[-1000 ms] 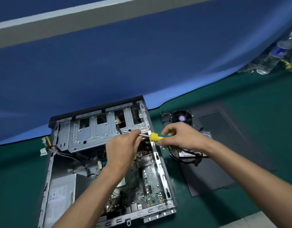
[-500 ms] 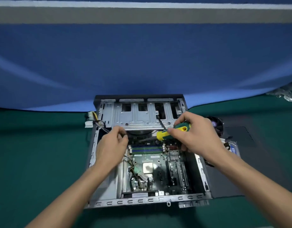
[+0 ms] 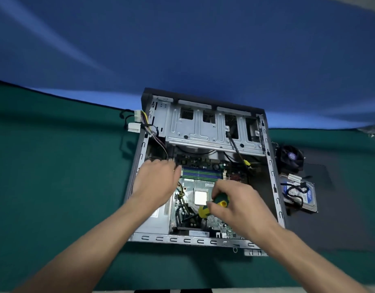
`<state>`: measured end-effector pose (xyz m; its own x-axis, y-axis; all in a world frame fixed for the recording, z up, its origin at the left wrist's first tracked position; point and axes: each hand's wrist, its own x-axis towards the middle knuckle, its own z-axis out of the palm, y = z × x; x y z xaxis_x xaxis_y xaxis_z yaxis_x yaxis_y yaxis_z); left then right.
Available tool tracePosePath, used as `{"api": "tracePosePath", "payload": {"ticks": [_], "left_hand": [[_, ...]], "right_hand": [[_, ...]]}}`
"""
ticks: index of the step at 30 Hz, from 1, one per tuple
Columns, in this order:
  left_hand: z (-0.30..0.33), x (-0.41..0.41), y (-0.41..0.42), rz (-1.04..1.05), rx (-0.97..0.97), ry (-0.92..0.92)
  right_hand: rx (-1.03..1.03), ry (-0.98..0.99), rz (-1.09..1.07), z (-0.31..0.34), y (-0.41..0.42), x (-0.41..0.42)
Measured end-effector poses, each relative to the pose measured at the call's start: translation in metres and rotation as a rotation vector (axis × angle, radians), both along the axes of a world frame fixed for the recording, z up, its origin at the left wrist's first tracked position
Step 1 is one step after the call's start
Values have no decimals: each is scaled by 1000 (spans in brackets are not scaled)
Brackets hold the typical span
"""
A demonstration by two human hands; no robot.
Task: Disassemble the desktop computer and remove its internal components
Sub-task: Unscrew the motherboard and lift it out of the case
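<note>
green mat [image 3: 55, 166] holds one open computer case [image 3: 203, 240]; right hand [image 3: 235, 206] grips one screwdriver [image 3: 212, 207], left hand [image 3: 157, 182] relaxed, holding nothing.

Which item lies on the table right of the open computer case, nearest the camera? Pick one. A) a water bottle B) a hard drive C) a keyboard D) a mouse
B: the hard drive, wrapped with a black cable, lies beside the case, just below the fan.

Both our bare forearms reach forward from below, converging. Our left hand [image 3: 156, 182] lies palm down, fingers together and loosely bent, holding nothing we can see. Our right hand [image 3: 235, 205] curls into a grip on the screwdriver [image 3: 213, 206], its handle jutting left of the grip from between thumb and fingertips.
</note>
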<state>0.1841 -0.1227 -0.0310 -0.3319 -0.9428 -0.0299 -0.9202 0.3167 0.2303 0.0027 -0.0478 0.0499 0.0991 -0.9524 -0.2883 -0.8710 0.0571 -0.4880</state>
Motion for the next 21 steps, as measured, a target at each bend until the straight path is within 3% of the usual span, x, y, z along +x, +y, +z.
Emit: {"api": "tracePosePath", "payload": {"ticks": [6,21], "left_hand": [[-4,-3,-2,-3,25,-74],[-4,-4,-3,19,2,-52]], "right_hand": [[26,-18,30,-19,-4,14],[46,47,-19,-25,2,33]]}}
